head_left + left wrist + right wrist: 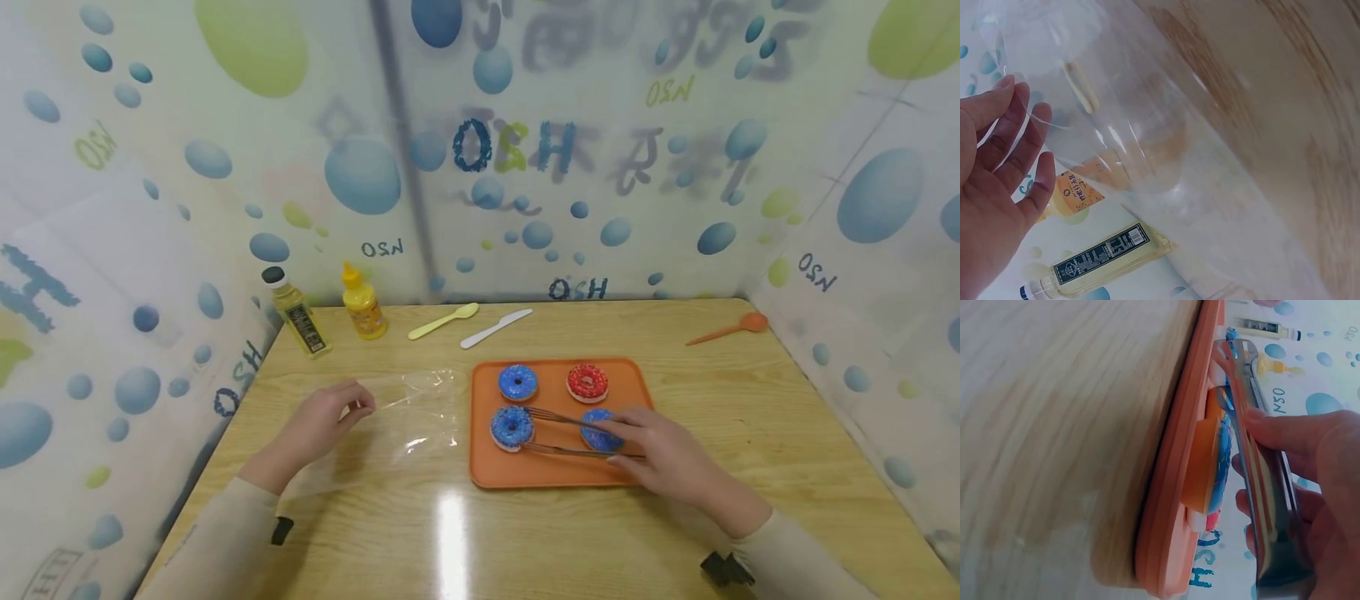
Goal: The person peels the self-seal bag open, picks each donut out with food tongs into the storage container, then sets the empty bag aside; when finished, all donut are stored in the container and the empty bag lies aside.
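My left hand (318, 425) pinches the edge of a clear plastic bag (1166, 156) between thumb and index finger, the other fingers loosely spread. The bag spreads rightward over the table towards an orange tray (555, 477). In my right hand (675, 462) I hold metal tongs (1263, 487), their arms apart. Their tips lie at the upper and lower right edges of the front-left blue donut (512, 429). Beneath the tongs sits another blue donut (600, 435), partly covered. At the tray's back are a blue donut (517, 381) and a red donut (587, 385).
At the back left stand an oil-like bottle (302, 321) with a dark cap and a yellow squeeze bottle (365, 310). A yellow spoon (444, 321) and a white knife (497, 327) lie behind the tray. An orange spoon (727, 327) is at the back right. Patterned curtains surround the table.
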{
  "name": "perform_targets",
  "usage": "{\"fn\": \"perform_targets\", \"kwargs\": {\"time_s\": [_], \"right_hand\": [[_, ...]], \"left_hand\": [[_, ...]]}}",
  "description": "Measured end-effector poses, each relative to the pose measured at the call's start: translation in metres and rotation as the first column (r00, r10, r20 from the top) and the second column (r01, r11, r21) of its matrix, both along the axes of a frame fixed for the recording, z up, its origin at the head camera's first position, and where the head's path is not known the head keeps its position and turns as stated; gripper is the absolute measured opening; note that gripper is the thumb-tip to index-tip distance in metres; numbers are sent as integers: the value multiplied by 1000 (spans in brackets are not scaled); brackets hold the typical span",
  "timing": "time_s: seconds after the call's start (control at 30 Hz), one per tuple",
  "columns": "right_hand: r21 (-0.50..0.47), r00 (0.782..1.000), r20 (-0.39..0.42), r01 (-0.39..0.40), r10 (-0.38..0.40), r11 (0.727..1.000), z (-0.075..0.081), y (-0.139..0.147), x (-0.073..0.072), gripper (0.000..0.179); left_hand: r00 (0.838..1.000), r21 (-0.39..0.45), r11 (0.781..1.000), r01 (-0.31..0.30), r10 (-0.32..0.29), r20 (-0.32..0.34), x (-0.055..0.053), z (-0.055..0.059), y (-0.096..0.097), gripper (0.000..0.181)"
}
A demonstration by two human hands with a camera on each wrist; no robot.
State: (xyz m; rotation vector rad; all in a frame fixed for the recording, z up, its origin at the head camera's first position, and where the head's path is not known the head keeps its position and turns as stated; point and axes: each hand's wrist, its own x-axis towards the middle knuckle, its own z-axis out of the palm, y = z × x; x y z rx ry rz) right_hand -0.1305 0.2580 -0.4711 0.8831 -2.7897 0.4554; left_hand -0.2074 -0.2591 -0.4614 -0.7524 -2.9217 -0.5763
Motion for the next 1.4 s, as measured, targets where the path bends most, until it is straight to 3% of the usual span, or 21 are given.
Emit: {"fn": "perform_targets", "kwargs": {"time_s": [0.4, 0.53, 0.67, 0.9, 1.13, 1.3, 1.4], "right_hand": [[-4, 1000, -6, 1, -1, 1000, 2, 11, 2, 59], [-54, 999, -18, 28, -29, 998, 3, 18, 7, 61], [-149, 993, -38, 101, -108, 984, 2, 26, 14, 58], [-237, 964, -35, 249, -264, 939, -1, 52, 16, 60], [-296, 917, -49, 364, -395, 883, -7, 90, 11, 59], [-266, 895, -34, 422, -446, 867, -13, 119, 11, 61], [-221, 873, 42, 482, -485, 848, -17, 132, 11, 63]], "left_hand": [[1000, -2, 1000, -4, 4, 21, -1, -2, -4, 7], [999, -14, 1000, -20, 21, 48, -1, -2, -4, 3], [997, -41, 999, -24, 27, 76, 0, -1, -1, 3], [995, -113, 993, -27, 38, 96, -5, 0, 6, 4], [995, -112, 994, 0, 11, 95, -6, -6, 9, 3], [995, -116, 992, 43, -32, 96, -6, -14, 10, 9], [996, -117, 991, 65, -57, 67, -6, -17, 10, 11]]}}
